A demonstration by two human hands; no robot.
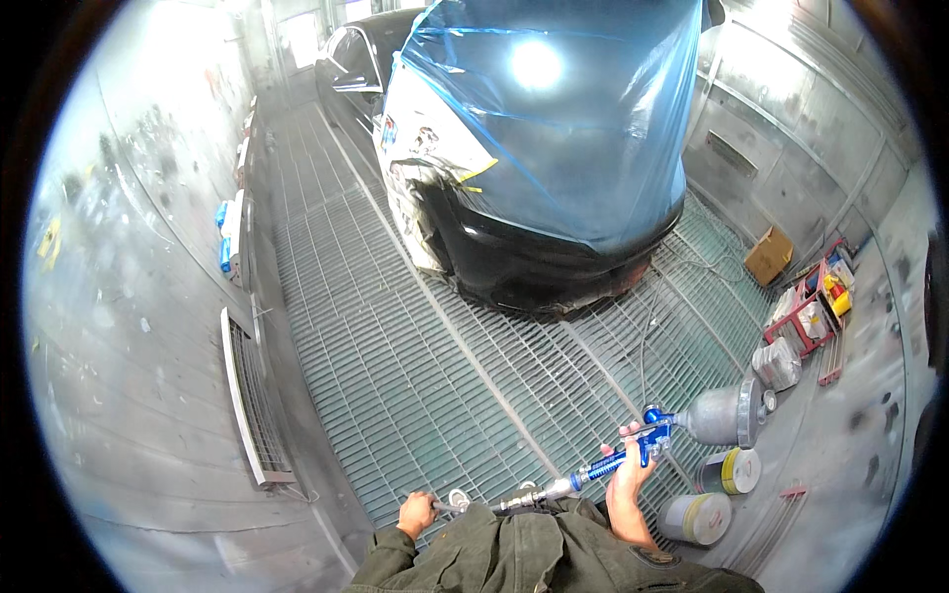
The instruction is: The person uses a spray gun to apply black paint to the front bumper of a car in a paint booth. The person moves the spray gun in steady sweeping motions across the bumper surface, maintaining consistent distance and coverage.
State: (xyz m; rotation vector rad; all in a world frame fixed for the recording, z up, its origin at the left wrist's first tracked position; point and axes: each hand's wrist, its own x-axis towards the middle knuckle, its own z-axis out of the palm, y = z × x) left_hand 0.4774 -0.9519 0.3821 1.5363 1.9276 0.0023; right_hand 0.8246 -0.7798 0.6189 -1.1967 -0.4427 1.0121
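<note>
Gripping a blue spray gun (656, 435), the right hand (626, 482) has its fingers wrapped around the body near the top of the handle. The gun is on the near right, tipped on its side: its metallic grey cup (714, 416) points right, beyond the fingers, while the lower handle runs out of the grip toward the left and nearer, ending in a silver fitting (560, 487). The left hand (416, 515), on the near left and well apart from the gun, is closed around a thin grey hose (447, 508); whether it joins the fitting cannot be told, as a dark green jacket (494, 549) covers part of that stretch. Two buckets, one (733, 471) farther and one (696, 519) nearer, stand to the right of the right hand. On the far side of the grated floor (415, 395) is a black car (534, 259), its front covered largely by blue film (593, 158).
</note>
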